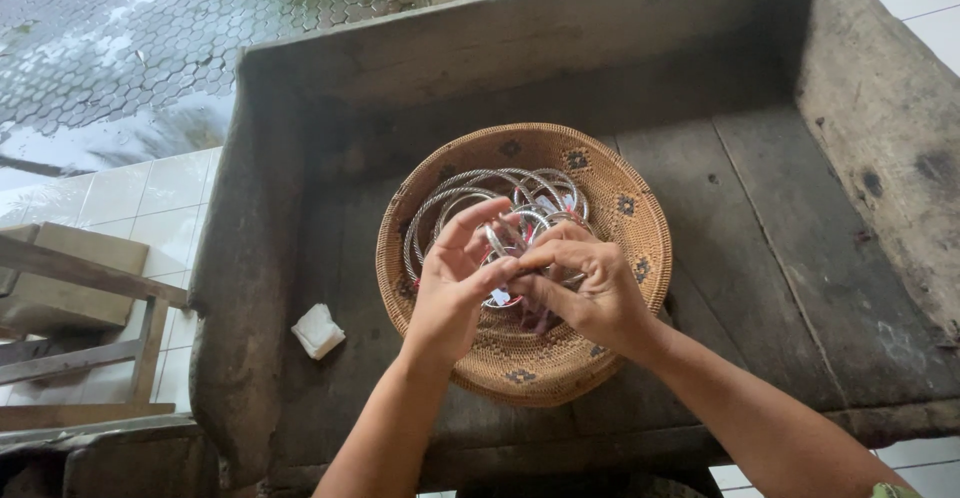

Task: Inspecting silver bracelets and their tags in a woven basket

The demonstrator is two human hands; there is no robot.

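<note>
Both hands work over the round woven tan rattan basket (pixel 610 193), which sits on the dark weathered wooden surface (pixel 780 258) w/ raised sides. Left hand (pixel 452 283) and right hand (pixel 590 288) meet at the fingertips, grip pinched together on one thin silver metal bangle (pixel 497 243) just above the heap of silver bangles (pixel 470 193) in the basket.

Risk, imo: rings lie interlocked, so lifting one may drag others out and over the rim. A small tag could tear. Crumpled white paper scrap (pixel 318 331) lies left of the basket, apart.
</note>
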